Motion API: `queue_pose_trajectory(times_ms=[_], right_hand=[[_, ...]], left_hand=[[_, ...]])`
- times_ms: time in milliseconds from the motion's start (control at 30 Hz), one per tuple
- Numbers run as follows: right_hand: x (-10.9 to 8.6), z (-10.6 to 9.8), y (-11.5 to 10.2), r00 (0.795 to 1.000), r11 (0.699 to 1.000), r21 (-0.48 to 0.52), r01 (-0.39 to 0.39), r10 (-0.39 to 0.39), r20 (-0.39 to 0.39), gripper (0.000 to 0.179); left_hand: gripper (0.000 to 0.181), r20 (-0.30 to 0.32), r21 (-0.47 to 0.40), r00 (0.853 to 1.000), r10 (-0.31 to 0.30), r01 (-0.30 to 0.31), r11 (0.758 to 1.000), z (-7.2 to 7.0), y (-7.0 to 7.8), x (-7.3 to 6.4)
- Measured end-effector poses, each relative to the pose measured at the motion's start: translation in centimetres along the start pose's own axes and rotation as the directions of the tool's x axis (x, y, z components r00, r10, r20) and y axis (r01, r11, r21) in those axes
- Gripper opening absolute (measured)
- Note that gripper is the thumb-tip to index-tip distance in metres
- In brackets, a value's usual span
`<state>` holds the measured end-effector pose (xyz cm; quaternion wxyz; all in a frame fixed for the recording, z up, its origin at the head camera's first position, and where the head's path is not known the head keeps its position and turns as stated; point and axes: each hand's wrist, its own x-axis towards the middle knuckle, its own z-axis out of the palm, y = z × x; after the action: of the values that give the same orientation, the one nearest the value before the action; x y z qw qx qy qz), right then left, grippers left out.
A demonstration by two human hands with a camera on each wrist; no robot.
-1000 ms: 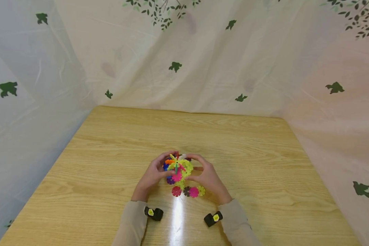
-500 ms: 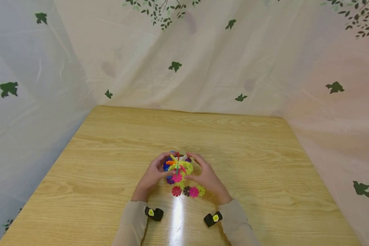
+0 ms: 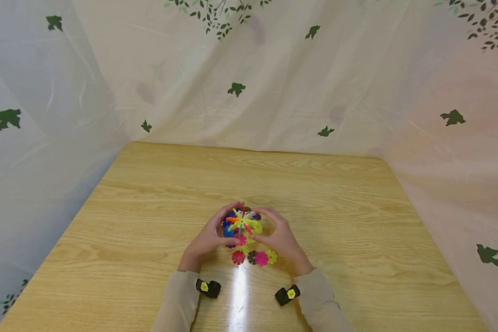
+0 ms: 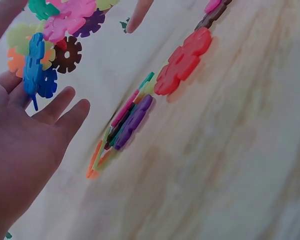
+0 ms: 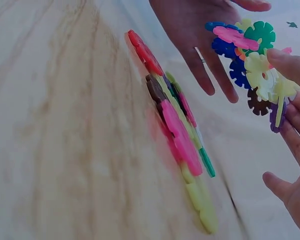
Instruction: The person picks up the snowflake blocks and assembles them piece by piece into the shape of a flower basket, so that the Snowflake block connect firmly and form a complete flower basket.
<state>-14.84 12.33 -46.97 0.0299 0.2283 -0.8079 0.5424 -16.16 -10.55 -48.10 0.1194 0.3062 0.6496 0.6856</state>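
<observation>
Both hands hold a ball-like cluster of interlocking snowflake discs, in yellow, blue, pink, green and other colours, raised above the table. My left hand grips it from the left, thumb at the near side and fingertips around the far side. From the right, my right hand pinches it between thumb and fingers. In the left wrist view, a blue disc lies against the left fingers, with two fingers standing free. The right wrist view has a pale yellow disc of the cluster at the right fingertips.
Below the cluster, more discs lie flat on the wooden table, among them a red disc, a pink disc and a yellow disc. A purple disc lies further along. A patterned cloth hangs behind the table.
The cluster has turned a little in the hands and shifted slightly right. My left thumb has slid toward the near side. The discs on the table have stayed put.
</observation>
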Motion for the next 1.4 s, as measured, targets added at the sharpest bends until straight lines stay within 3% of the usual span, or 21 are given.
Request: queue_pose_trajectory(times_ms=[100,233,367,500,633,800,900,1000,1233,1333,1400], right_hand=[[0.0,0.2,-0.1,1.000,1.000,0.002,0.002,-0.002,0.003,0.061],[0.1,0.5,-0.3,1.000,1.000,-0.012,0.005,-0.005,0.002,0.061],[0.2,0.9,-0.5,1.000,1.000,-0.018,0.011,-0.012,-0.013,0.063],[0.2,1.2,-0.5,1.000,1.000,-0.003,-0.016,0.016,-0.007,0.065],[0.3,1.1,-0.2,0.997,0.997,0.030,-0.073,0.073,0.007,0.064],[1.1,0.7,1.0,0.979,0.978,0.052,-0.200,0.201,-0.017,0.049],[1.9,0.4,1.6,0.969,0.969,-0.028,-0.247,0.247,-0.011,0.041],[3.0,0.1,2.0,0.959,0.948,-0.162,-0.274,0.281,0.023,0.040],[5.3,0.0,2.0,0.930,0.865,-0.439,-0.243,0.337,0.149,0.033],[5.8,0.0,1.6,0.913,0.840,-0.495,-0.222,0.358,0.197,0.025],[6.0,-0.2,1.3,0.905,0.841,-0.496,-0.217,0.364,0.221,0.022]], left_hand=[[0.087,-0.025,0.083,1.000,-0.012,0.014,0.996,0.1,0.1,0.0],[0.089,-0.032,0.131,0.999,-0.023,0.027,0.991,0.1,0.2,0.0],[0.087,-0.037,0.116,0.999,-0.008,0.012,0.993,0.1,0.1,0.1],[0.081,-0.093,0.129,0.996,-0.014,0.026,0.991,0.1,0.1,0.0],[0.076,-0.189,0.174,0.980,-0.066,0.099,0.980,-0.2,0.3,-0.2],[0.076,-0.317,0.176,0.940,-0.127,0.190,0.966,-1.3,0.5,-0.7],[0.076,-0.363,0.163,0.923,-0.127,0.197,0.967,-2.2,0.6,-1.1],[0.075,-0.379,0.146,0.921,-0.094,0.159,0.976,-2.9,0.6,-1.5],[0.074,-0.353,0.158,0.934,-0.057,0.120,0.980,-3.2,0.8,-1.7],[0.074,-0.334,0.165,0.941,-0.056,0.117,0.979,-3.0,0.9,-1.6],[0.075,-0.323,0.170,0.944,-0.063,0.124,0.978,-2.8,1.0,-1.4]])
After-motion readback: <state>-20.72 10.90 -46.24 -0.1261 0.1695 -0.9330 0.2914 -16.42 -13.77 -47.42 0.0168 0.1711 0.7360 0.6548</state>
